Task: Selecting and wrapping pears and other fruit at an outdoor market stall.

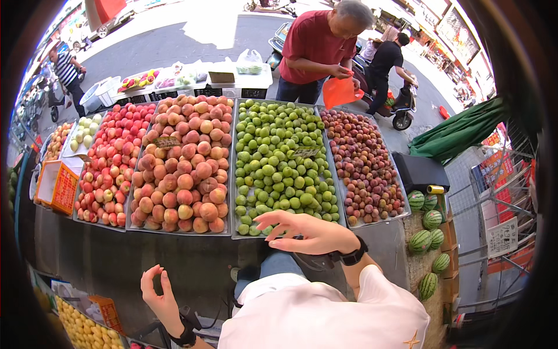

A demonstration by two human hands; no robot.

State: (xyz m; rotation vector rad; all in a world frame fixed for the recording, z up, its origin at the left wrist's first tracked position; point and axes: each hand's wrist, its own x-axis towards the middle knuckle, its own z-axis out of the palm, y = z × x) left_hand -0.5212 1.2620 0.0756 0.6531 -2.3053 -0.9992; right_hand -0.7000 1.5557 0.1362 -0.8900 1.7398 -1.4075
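My right hand (311,232) hovers over the near edge of a tray of green plums (279,170), fingers loosely bent and apart, nothing in them. Some of the nearest plums are hidden behind it. Lower and to the left, my left hand (160,296) is raised above the dark floor, thumb and fingers apart, holding nothing. Peaches (185,161) fill the tray left of the green plums, and redder nectarine-like fruit (115,165) lies beyond them. Small dark red plums (364,163) are heaped in the right-hand tray. Both my wrists wear black bands.
Across the trays, a person in a red shirt (314,43) handles an orange-red plastic bag (340,92). Another person rides a scooter (401,111) behind. Watermelons (420,241) line the right side; an orange basket (58,185) stands left. Yellow fruit (85,325) lies at lower left.
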